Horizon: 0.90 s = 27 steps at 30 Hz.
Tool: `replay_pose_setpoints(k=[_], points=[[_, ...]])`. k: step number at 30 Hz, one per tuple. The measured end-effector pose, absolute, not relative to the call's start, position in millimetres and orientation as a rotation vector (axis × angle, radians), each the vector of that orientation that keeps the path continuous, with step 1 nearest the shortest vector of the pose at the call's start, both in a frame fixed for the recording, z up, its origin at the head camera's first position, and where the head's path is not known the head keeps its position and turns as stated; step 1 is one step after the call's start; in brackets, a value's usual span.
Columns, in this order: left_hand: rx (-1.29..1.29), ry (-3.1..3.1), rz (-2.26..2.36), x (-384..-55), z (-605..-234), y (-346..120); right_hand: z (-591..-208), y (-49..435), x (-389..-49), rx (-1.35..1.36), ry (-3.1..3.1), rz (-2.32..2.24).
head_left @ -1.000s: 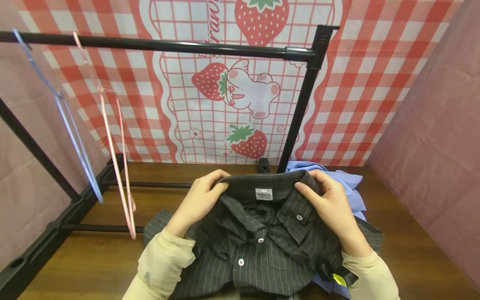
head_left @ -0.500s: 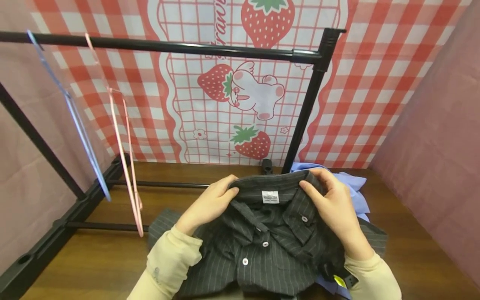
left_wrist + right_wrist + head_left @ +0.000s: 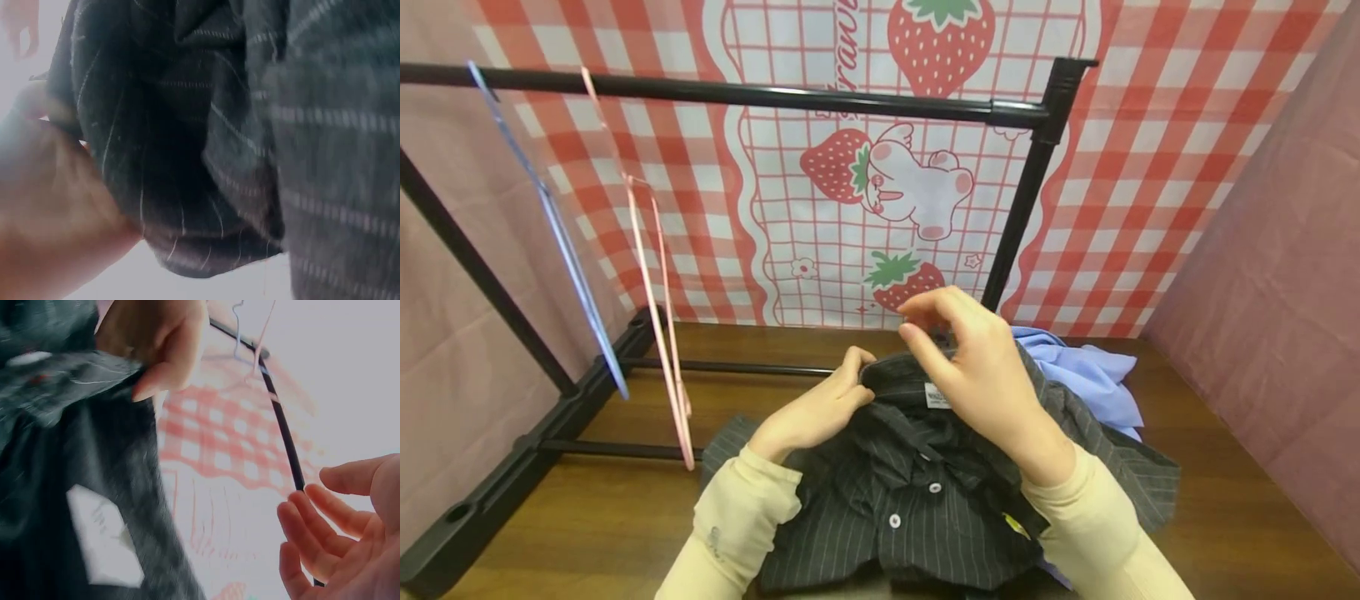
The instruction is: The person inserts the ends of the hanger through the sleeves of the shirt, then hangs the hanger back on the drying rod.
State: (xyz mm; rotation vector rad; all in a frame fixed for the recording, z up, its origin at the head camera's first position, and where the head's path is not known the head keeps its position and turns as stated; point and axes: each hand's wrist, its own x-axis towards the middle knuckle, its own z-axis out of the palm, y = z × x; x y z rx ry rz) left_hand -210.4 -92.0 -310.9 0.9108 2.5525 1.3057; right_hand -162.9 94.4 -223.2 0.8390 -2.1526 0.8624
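Observation:
A dark grey pinstriped shirt (image 3: 955,533) with white buttons lies on the wooden table, its collar raised. My left hand (image 3: 820,408) pinches the left end of the collar; in the left wrist view the striped cloth (image 3: 162,150) hangs right beside that palm. Off the cloth, my right hand (image 3: 977,367) hovers over the collar's middle with loosely bent fingers and nothing between them. The right wrist view shows this hand (image 3: 344,531) apart from the shirt, whose white label (image 3: 106,540) faces the camera. The head view has the label partly covered by the right hand.
A black clothes rack (image 3: 760,93) spans the left and back. From its bar hang a blue hanger (image 3: 565,242) and a pink hanger (image 3: 651,300). Behind the shirt, to the right, lies a crumpled light blue garment (image 3: 1090,375). A checked strawberry cloth (image 3: 850,283) covers the back wall.
My right hand has let go of the right end of the collar and moved left, above the collar's middle. The collar's right side has dropped. My left hand keeps its grip.

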Motion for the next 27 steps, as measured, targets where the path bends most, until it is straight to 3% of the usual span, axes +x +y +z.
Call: replay_pose_setpoints(k=[5,11,15,17,21,24,27], points=[[0.958,2.874,1.096,-198.1,-308.9,-94.7,-211.5,71.4,-179.5,1.011,-2.188,0.834],[1.129,3.47,0.671,-138.8,-278.7,-90.4,-210.8,72.9,-189.6,0.995,-2.248,0.843],[1.367,3.693,0.963,-105.3,-259.2,-100.7,-214.5,80.8,-193.8,0.924,-2.348,0.81],[1.353,3.807,1.231,-99.7,-253.3,-112.0,-216.4,87.1,-195.1,0.876,-2.407,0.752],[0.796,3.984,1.609,-99.9,-243.7,-137.9,-221.6,104.6,-195.0,0.789,-2.531,0.578],[0.344,3.942,1.63,-101.3,-238.3,-152.3,-225.8,119.5,-193.0,0.746,-2.605,0.445],[0.08,3.796,1.598,-104.2,-236.4,-160.6,-228.9,133.9,-189.3,0.71,-2.65,0.385]])
